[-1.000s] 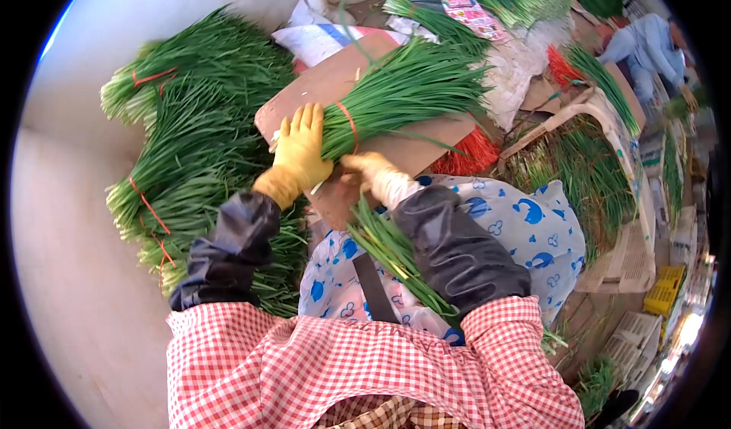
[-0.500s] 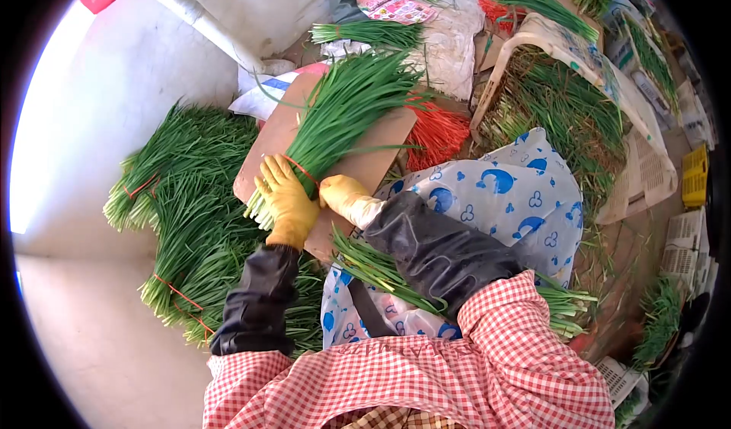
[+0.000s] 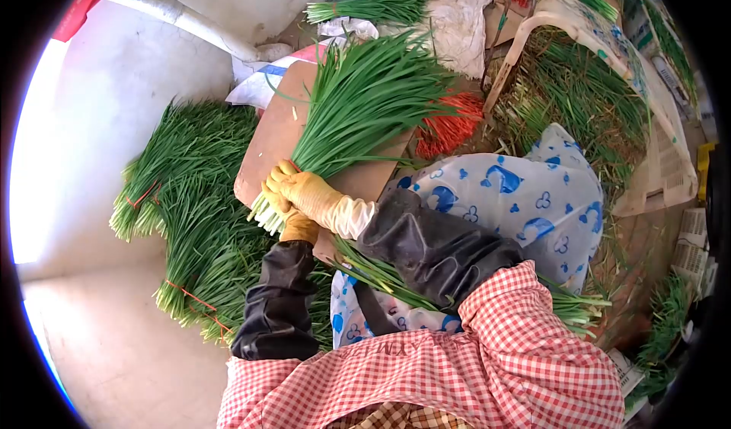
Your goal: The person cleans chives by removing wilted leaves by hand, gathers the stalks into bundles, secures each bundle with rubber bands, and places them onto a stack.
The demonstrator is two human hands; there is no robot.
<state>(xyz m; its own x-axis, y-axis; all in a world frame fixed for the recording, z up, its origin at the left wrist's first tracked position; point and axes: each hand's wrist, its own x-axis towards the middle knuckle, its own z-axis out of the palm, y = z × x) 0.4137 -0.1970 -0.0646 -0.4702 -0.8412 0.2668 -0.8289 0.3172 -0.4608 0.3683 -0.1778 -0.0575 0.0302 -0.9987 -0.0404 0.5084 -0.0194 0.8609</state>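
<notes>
Squeezing low, and slippage could cost us!
Our left hand (image 3: 295,217) and right hand (image 3: 314,191) curl closed around the green bunch (image 3: 365,109) on the board (image 3: 263,151); uneven pressure could shift its stems, and its leaves, fanned out towards the red strands (image 3: 449,132), could snag.

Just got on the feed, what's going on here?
A person in yellow gloves has the left hand and right hand together around the lower stalks of a green bunch. It lies across a board, leaves fanned out near some red strands. More greens, some tied in red, are heaped on the person's left.
</notes>
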